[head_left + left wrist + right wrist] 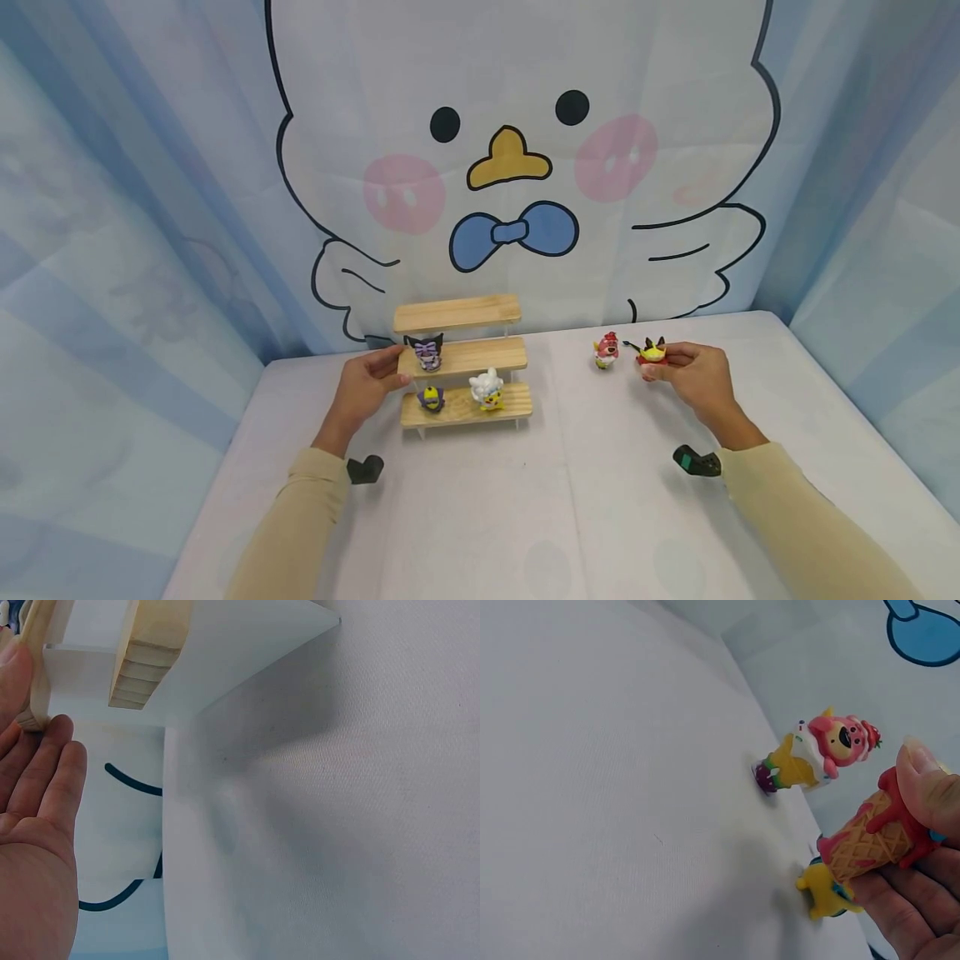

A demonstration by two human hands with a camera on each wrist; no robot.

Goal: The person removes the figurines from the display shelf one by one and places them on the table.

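Observation:
My left hand [367,385] pinches the left end of the middle board of a three-tier wooden display stand [480,357]. In the left wrist view the thumb lies on one side of that board [36,690], fingers on the other. My right hand [701,379] holds a small figurine [870,836] with a waffle-cone base and red drips, between thumb and fingers; its top is partly hidden by the hand. Just left of it stands a pink bear figurine [606,350] in a yellow cone. A yellow figurine [825,891] shows behind the held one in the right wrist view.
On the middle tier sits a black-and-purple eared figurine [428,353]. The bottom tier bears a purple-and-yellow figurine [431,400] and a white-and-yellow one [487,390]. A printed curtain [517,283] hangs right behind the white-covered table [480,517].

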